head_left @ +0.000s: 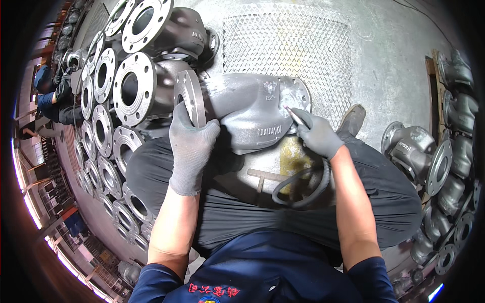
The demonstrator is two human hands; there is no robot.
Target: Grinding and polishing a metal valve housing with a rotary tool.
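Note:
A grey cast-metal valve body (237, 101) lies on its side in front of me, between my knees. It has a round flange at each end and raised lettering on its side. My gloved left hand (193, 139) is closed on the lower edge of its left flange (188, 96), some fingers hidden behind the rim. In my gloved right hand (319, 135) is a slim pen-shaped air grinder (297, 117), its tip at the inner side of the right flange (295, 91). I cannot tell whether the tip touches metal. A dark hose (326, 184) loops below that hand.
Stacked flanged valve bodies (134, 88) crowd the left side. More castings (411, 151) stand at the right, some by a wooden board (433, 86). An expanded-metal mesh (288, 40) lies ahead on the floor. A T-shaped bar (262, 177) is between my legs. Another person (48, 96) is far left.

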